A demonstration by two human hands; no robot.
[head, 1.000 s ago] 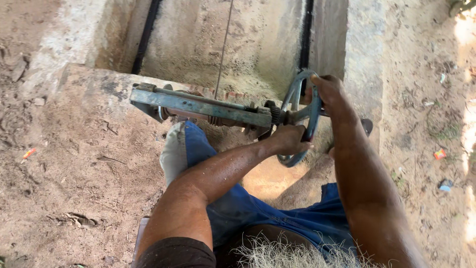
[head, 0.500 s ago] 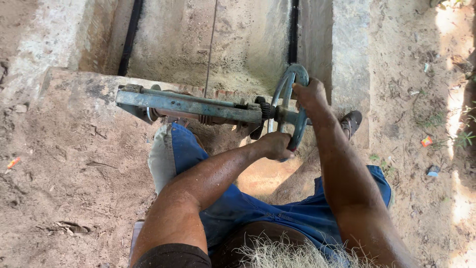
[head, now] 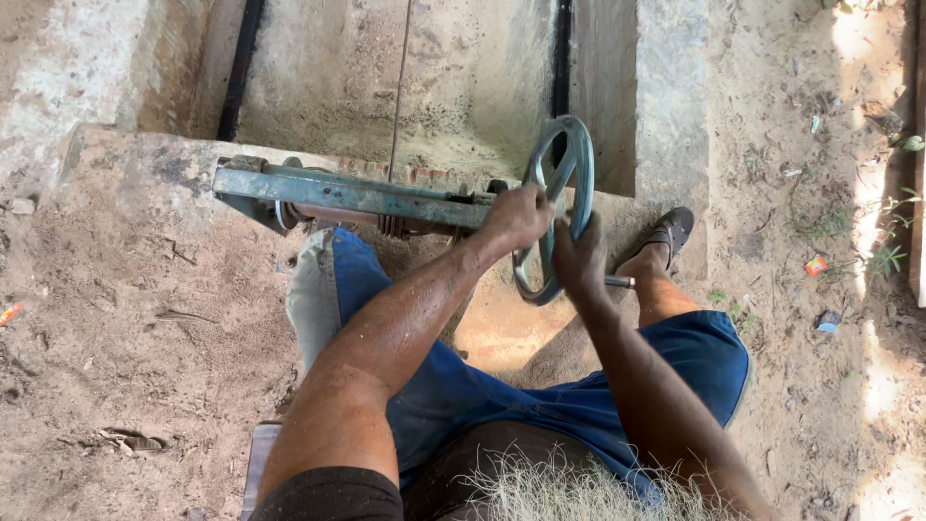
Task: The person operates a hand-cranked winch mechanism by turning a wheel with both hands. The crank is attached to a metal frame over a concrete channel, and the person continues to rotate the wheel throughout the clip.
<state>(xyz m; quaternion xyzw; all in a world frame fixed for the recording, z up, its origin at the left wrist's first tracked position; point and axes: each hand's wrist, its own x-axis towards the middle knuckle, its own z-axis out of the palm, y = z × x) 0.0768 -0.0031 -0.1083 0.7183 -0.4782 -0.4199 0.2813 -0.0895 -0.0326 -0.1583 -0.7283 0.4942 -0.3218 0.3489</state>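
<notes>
The blue-green handwheel (head: pixel 555 207) stands on edge at the right end of a flat metal bar (head: pixel 352 193), which lies across the sandy concrete ledge (head: pixel 125 174) at the lip of a sunken concrete channel (head: pixel 386 68). Both hands are on the wheel's near rim. The left hand (head: pixel 518 217) has its fingers clenched over the rim where it meets the bar; the right hand (head: pixel 579 260) grips the rim just below and to the right, fingers wrapped around it, close beside the other hand. A threaded spindle (head: pixel 391 224) shows under the bar, and a thin rod (head: pixel 400 87) rises from it along the channel wall.

How much of the winding is done I cannot tell: whatever the screw drives is hidden below the ledge. My guess is the work is mid-course, since both hands are set firm.

The person sits close, in blue shorts (head: pixel 579 386), one foot in a dark sandal (head: pixel 670 232) braced by the wall. Bits of litter (head: pixel 816 263) dot the dirt on the right.
</notes>
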